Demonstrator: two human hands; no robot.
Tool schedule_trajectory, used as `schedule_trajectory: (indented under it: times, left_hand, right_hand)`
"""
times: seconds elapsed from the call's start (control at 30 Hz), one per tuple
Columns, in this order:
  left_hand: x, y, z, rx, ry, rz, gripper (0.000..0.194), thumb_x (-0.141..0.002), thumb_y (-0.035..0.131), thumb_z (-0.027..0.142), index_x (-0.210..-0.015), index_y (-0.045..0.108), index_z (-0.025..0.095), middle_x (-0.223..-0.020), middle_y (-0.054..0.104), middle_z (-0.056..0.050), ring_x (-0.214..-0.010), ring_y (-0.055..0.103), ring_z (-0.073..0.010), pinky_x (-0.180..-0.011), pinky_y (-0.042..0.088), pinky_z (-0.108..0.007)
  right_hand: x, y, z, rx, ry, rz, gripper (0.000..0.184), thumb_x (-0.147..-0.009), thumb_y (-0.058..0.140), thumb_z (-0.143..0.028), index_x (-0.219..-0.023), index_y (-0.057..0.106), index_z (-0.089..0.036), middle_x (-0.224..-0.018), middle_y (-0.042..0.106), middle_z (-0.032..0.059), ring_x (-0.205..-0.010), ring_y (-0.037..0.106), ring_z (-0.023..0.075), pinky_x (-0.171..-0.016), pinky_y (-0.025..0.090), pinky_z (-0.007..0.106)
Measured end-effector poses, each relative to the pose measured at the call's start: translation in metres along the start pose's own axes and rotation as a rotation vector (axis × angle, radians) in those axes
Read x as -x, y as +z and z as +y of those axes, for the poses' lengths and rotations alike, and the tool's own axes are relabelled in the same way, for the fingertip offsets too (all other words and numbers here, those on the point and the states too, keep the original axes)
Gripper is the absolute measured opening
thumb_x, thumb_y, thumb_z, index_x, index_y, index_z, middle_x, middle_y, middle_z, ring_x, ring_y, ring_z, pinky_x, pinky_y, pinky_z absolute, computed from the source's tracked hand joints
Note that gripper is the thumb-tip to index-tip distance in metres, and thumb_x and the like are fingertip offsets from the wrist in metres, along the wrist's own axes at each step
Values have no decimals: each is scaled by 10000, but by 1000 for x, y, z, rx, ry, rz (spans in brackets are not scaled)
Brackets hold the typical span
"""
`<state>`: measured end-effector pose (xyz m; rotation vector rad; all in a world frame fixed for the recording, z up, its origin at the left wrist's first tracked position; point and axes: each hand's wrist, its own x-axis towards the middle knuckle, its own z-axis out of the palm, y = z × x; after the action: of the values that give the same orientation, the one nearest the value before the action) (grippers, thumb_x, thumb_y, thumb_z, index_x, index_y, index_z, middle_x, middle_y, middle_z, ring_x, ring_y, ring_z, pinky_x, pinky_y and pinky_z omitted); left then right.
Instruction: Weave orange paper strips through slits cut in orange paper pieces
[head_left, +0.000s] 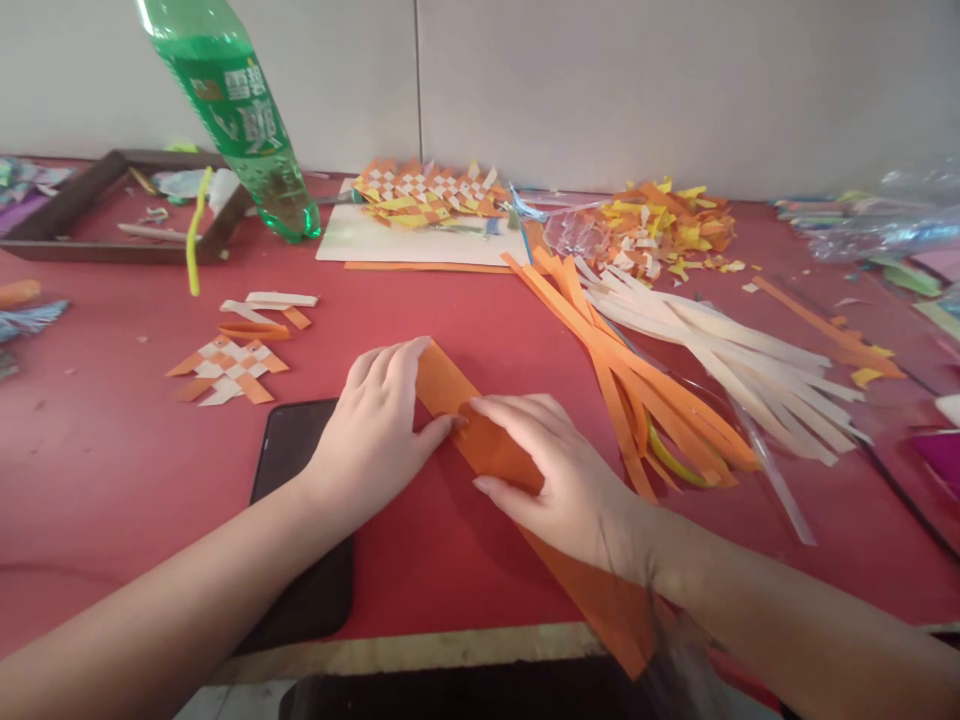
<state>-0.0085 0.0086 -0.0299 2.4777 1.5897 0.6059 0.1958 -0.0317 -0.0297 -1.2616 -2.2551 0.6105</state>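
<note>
A pale wall (637, 90) with a dark vertical seam rises behind a red tabletop (420, 305), whose worn front edge crosses the lower part of the view. The orange paper (499, 450), a long flat strip, lies diagonally at the front middle of the tabletop, its lower end reaching past the edge beneath the right forearm. The left hand (375, 420) is partly closed, its fingers together at the paper's upper end and its thumb pressing on it. The right hand (562, 480) is partly closed too, holding the strip's middle between thumb and fingers. At the back left stands a green bottle (240, 120), just beside a dark-rimmed tray (112, 255). Right of the hands, loose orange strips (637, 380) fan out next to cream strips (720, 330). A white sheet (337, 240) at the back bears woven paper pieces (427, 190), with a heap of scraps (660, 230) to its right. A black phone (300, 440) lies partly under the left forearm. Beyond it sits a small orange-and-white woven piece (229, 370), and a thin yellow stick (196, 230) leans across the tray's rim.
</note>
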Motion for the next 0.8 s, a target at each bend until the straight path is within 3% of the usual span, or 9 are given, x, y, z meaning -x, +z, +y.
schedule_trajectory:
  times: [0.13,0.33,0.5,0.57,0.63,0.7,0.8]
  left_hand:
    - [0,0,0,-36,9,-18,657,-848,669,385,-1363,428,57,-1351,569,-232,-1289,480,-392,-1071,396,-541]
    - [-1,-3,-1,116,2,0,607,-790,732,243,-1314,471,84,-1184,667,-161,-1133,591,-315,-996,475,-486]
    - [-2,-4,0,358,38,39,643,-766,726,127,-1342,441,130,-1147,669,-109,-1052,637,-219,-966,517,-382]
    - [0,-3,2,463,84,66,658,-764,727,124,-1352,436,170,-1163,651,-94,-1050,632,-197,-960,524,-354]
    - [1,-2,5,598,96,70,694,-764,737,156,-1376,417,224,-1269,592,-97,-1109,601,-204,-948,536,-343]
    - [1,-3,8,796,28,42,742,-764,748,210,-1403,376,276,-1420,471,-108,-1178,566,-223,-919,559,-340]
    - [-4,-7,9,1078,-246,-20,760,-759,755,261,-1403,352,290,-1491,389,-133,-1202,572,-248,-912,566,-364]
  right_hand:
    - [-1,-1,1,-51,13,51,486,-862,632,-217,-1322,513,-115,-1250,623,146,-1184,557,262,-1020,486,440]
    - [-7,-4,6,-171,106,143,360,-868,617,-195,-1224,591,-144,-1119,662,101,-909,639,181,-818,551,333]
    - [-10,-7,5,-355,258,138,414,-857,685,-328,-1244,580,-224,-1106,679,57,-909,640,177,-786,529,316]
    - [-10,-8,4,-470,303,97,343,-858,683,-386,-1157,621,-229,-1014,693,40,-869,643,175,-745,517,302]
    - [-12,-10,3,-517,329,70,217,-876,652,-413,-937,659,-204,-823,658,13,-734,606,149,-648,475,274]
    - [-13,-12,3,-520,347,75,271,-884,633,-426,-757,611,-188,-684,564,-14,-619,519,119,-561,406,255]
    - [-14,-15,3,-562,360,67,324,-867,649,-434,-686,545,-186,-616,461,-38,-545,408,93,-493,320,241]
